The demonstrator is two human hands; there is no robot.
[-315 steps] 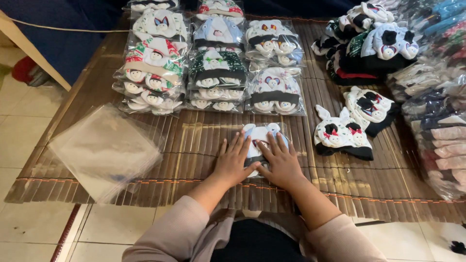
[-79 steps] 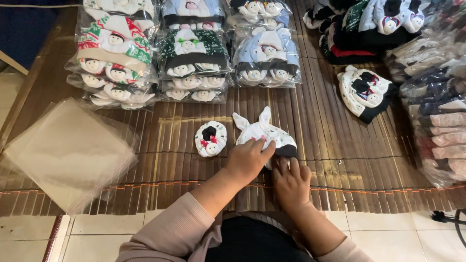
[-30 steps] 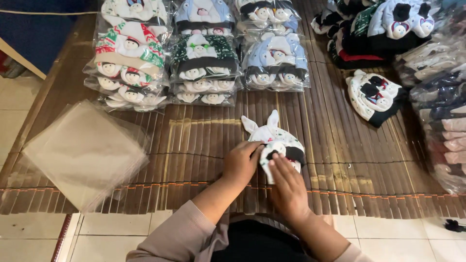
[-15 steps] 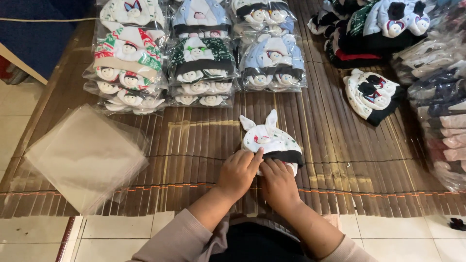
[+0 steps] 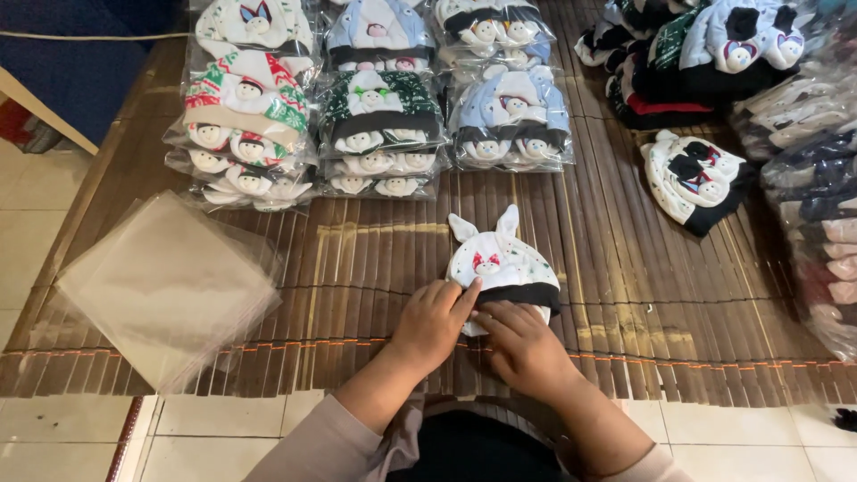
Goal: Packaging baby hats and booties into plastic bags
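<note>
Left hand lies flat, fingers loosely spread, touching the white bunny hat; right hand presses its black brim, hat just above both.

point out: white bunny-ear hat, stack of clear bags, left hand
white bunny-ear hat [image 5: 504,263], head view, on its white crown below the ears
stack of clear bags [image 5: 165,286], head view, middle of the top bag
left hand [image 5: 433,323], head view, back of the hand

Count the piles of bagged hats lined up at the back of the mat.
3, side by side on the mat: left pile, middle pile, right pile. More bagged goods at the right edge are cut off, so further piles may be hidden.
</note>
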